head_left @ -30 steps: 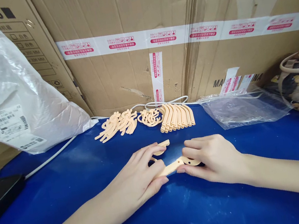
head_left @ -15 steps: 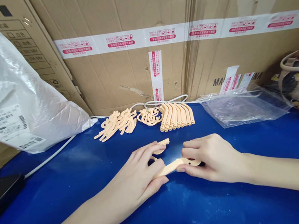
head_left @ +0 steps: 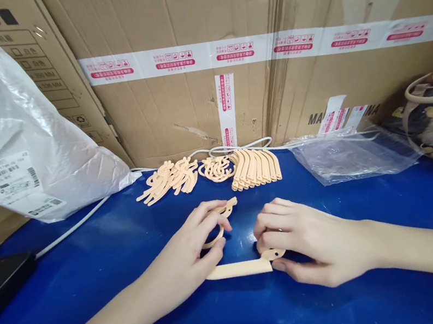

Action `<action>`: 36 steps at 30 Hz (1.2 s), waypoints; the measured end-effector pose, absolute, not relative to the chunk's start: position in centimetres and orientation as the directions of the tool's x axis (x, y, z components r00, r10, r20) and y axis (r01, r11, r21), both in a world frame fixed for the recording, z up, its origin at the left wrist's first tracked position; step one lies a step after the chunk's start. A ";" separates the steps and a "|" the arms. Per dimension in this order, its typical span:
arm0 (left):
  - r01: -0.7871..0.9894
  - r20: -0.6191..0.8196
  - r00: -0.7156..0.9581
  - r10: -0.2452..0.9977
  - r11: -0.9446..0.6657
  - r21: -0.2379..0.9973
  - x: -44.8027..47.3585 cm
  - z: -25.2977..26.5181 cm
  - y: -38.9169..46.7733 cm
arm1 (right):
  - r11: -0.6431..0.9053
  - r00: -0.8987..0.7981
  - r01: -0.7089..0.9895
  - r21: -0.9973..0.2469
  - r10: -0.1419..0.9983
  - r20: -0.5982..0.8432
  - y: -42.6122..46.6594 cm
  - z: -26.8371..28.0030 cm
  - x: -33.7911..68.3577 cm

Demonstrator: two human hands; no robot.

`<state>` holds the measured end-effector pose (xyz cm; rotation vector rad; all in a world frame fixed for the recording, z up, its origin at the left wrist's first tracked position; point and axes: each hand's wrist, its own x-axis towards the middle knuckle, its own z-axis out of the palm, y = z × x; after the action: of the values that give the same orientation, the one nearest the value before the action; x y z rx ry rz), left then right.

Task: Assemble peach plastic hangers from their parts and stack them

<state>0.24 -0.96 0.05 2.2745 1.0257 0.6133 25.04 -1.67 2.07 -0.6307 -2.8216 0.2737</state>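
Blue tabletop beneath the nearest beige bar, long axis crosswise.

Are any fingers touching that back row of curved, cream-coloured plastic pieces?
No, smooth blue tabletop shows between the row of curved pieces and both the left fingers and right fingers.

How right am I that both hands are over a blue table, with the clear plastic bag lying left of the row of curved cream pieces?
One thing is off: the head view shows the clear plastic bag lying right of the row of curved cream pieces, not left. The left hand and right hand are over the blue table.
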 end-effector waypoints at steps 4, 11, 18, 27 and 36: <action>0.508 0.198 0.549 0.812 -0.513 0.692 0.0 -0.3 -0.3 | 0.868 -0.873 0.373 -0.328 0.448 0.193 -1.7 2.2 25.1; 0.579 0.298 0.487 0.821 -0.559 0.594 -0.1 -0.9 0.4 | 0.806 -0.857 0.386 -0.449 0.494 0.148 -2.4 2.0 24.9; 0.723 0.289 0.428 0.857 -0.516 0.460 0.0 -0.8 -0.3 | 0.875 -0.870 0.354 -0.331 0.438 0.229 -3.1 1.3 24.5; 0.708 0.302 0.497 0.814 -0.581 0.401 -0.3 -0.6 -0.2 | 0.872 -0.899 0.336 -0.357 0.409 0.153 -3.2 2.0 24.4; 0.608 0.281 0.659 0.698 -0.714 0.347 -0.7 -0.4 -0.3 | 0.854 -0.822 0.431 -0.293 0.505 0.262 0.2 1.0 26.0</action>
<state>-0.70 -0.34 -0.39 2.6530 1.0603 0.5871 25.97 0.22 1.05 -0.7027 -2.6985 0.3154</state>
